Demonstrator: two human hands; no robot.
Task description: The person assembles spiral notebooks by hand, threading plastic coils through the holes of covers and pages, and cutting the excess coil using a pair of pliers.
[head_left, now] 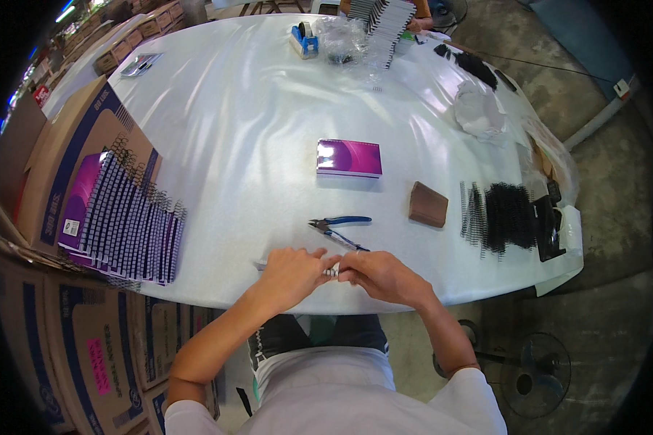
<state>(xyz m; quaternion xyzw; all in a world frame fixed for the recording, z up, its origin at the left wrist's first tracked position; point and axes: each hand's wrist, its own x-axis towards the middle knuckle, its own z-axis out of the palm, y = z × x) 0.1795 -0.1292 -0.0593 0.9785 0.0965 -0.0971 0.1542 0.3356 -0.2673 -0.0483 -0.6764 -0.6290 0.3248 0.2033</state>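
At the table's near edge both hands meet over a spiral-bound notebook (331, 272), mostly hidden, with a short striped stretch of its bound edge showing between them. My left hand (292, 274) lies across it, fingers closed on it. Pinched at the right end of that edge are the fingers of my right hand (382, 277); the exact spot they grip is covered. Just beyond the hands lie blue-handled cutting pliers (341, 226), jaws toward the left. Farther off sits a small stack of purple notebooks (348, 157).
A brown block (428, 204) and a pile of black spiral coils (506, 216) lie to the right. Purple coil-bound notebooks (127, 225) lean against a cardboard box (87, 145) at left. A blue tape dispenser (305, 42) stands at the far side. A fan (535, 373) is at lower right.
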